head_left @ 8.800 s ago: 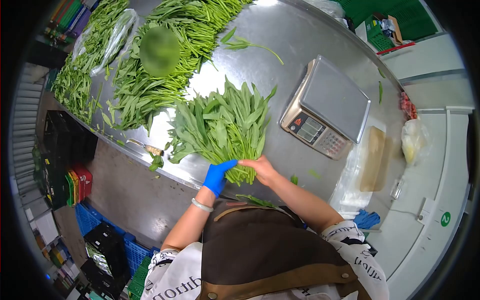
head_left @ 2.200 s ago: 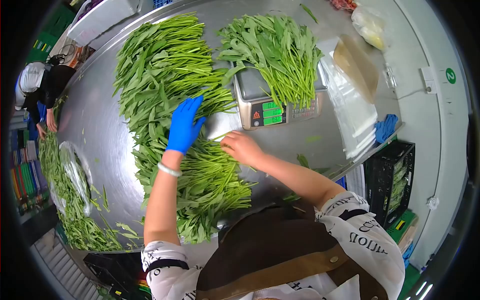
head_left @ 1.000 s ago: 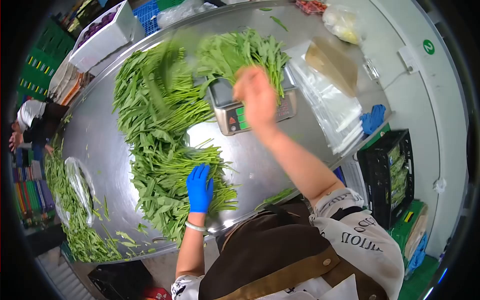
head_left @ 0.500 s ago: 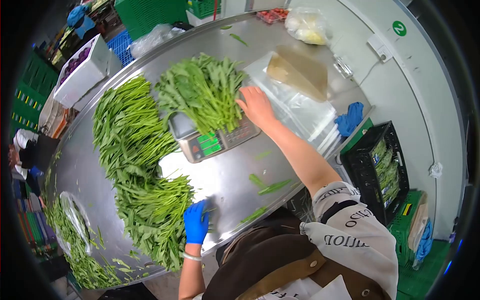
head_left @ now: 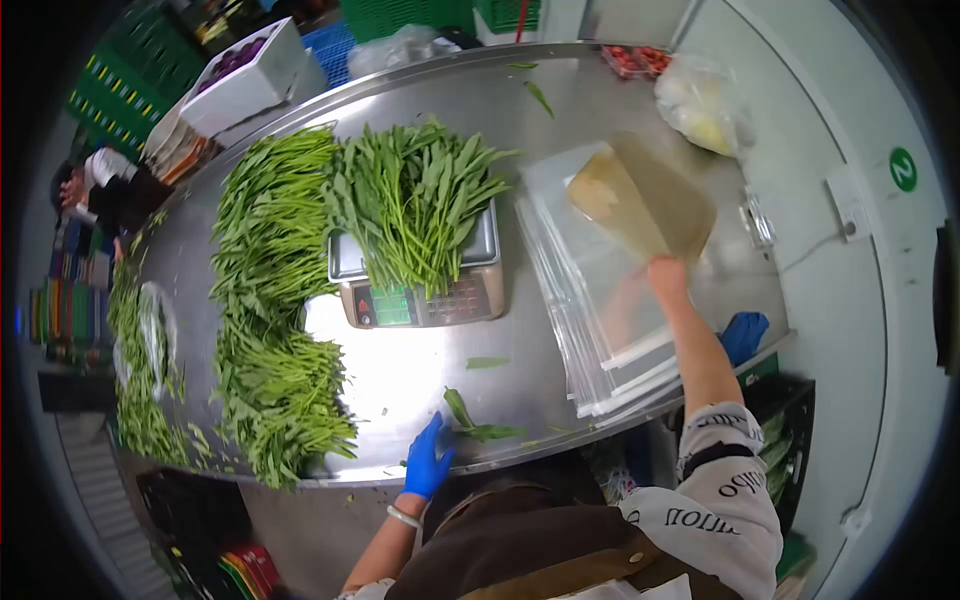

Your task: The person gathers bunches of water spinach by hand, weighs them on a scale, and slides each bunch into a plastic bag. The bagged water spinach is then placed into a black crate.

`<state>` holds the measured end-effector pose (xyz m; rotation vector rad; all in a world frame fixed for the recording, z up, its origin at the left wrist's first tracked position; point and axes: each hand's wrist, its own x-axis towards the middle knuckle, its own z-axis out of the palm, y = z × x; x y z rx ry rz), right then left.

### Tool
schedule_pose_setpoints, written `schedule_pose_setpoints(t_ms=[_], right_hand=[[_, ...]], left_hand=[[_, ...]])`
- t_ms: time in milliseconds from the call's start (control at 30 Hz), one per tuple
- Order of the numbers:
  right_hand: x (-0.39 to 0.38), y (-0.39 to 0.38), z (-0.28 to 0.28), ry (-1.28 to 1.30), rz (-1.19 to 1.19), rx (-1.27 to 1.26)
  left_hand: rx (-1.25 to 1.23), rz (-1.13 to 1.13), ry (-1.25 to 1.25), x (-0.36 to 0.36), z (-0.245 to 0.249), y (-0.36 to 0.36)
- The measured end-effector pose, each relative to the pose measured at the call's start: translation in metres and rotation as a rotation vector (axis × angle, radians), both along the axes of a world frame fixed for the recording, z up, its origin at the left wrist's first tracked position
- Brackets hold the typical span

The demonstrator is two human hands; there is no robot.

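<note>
My left hand (head_left: 428,462), in a blue glove, is open at the table's near edge, beside a few loose leaves (head_left: 480,420). My bare right hand (head_left: 665,272) is at the lower edge of a brown, folded, funnel-like sheet (head_left: 645,200), seemingly gripping it; blur partly hides the fingers. Beneath the sheet lies a stack of clear plastic bags (head_left: 590,320). A bunch of leafy greens (head_left: 415,205) rests on a digital scale (head_left: 480,295) with a green-lit display. Left of the scale, long piles of the same greens (head_left: 265,240) line the table.
The steel table (head_left: 420,95) has a raised rim. Its far right holds a bag of pale produce (head_left: 700,105) and red fruit in packs (head_left: 635,60). A blue cloth or glove (head_left: 743,337) lies near the right edge. Leaf scraps (head_left: 145,400) cover the left end. Another person (head_left: 110,190) is beyond.
My right hand has moved from the greens on the scale to the brown sheet on the right. My left hand has left the pile's stems, and its fingers now extend. The view has shifted.
</note>
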<state>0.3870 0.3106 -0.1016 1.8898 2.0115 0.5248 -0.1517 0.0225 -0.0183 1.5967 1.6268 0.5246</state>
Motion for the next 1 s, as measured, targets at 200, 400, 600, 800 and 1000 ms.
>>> schedule_pose_setpoints(t_ms=[200, 400, 600, 800, 1000], right_hand=[[-0.102, -0.042, 0.113, 0.359, 0.16, -0.153], [-0.223, -0.083, 0.135, 0.805, 0.11, -0.715], [-0.293, -0.035, 0.126, 1.87, -0.17, -0.424], [-0.357, 0.063, 0.133, 2.063, -0.413, -0.373], [-0.44, 0.094, 0.12, 1.886, -0.335, -0.192]], left_hand=[[0.0, 0.068, -0.091, 0.004, 0.004, 0.046], [0.191, 0.551, -0.393, -0.045, 0.036, 0.164], [0.198, 0.654, -0.644, -0.119, -0.001, 0.295], [-0.125, 0.71, -0.445, -0.091, 0.032, 0.372], [-0.137, 0.694, -0.454, -0.001, 0.049, 0.406]])
